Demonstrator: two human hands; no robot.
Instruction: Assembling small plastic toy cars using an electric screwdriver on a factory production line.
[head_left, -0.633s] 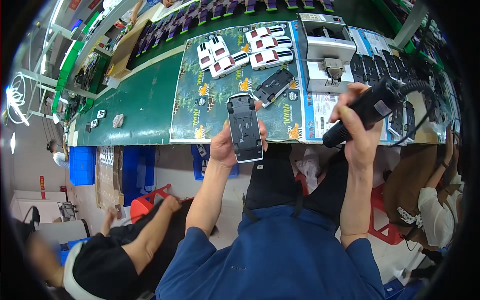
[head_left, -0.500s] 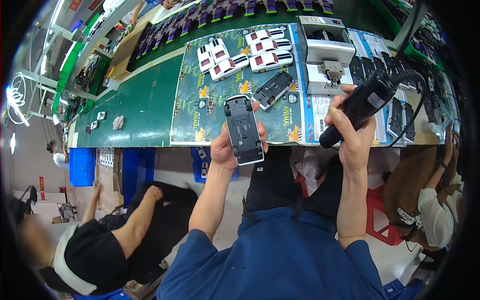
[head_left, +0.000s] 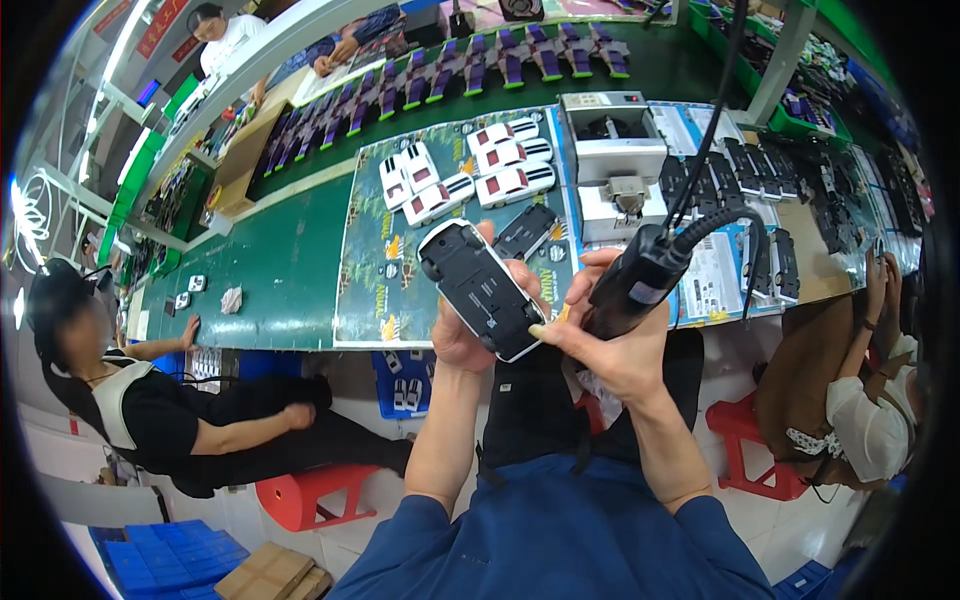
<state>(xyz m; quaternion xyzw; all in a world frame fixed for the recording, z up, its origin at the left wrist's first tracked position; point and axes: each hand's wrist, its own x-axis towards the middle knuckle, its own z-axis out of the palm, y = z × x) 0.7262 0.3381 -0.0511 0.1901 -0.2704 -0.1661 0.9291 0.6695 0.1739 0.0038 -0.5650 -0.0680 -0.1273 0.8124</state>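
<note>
My left hand (head_left: 462,338) grips an upturned toy car (head_left: 466,268), underside print (head_left: 484,296) illegible; my right hand (head_left: 628,358) clasps a pale-labelled electric screwdriver (head_left: 640,272), nose hidden.

Red stools (head_left: 288,502), cardboard boxes (head_left: 264,574), row of purple parts (head_left: 475,68)

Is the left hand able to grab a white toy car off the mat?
Probably not: the left hand holds an upside-down toy car. It would likely need emptying first, though the way to the white toy cars on the mat looks clear.
</note>
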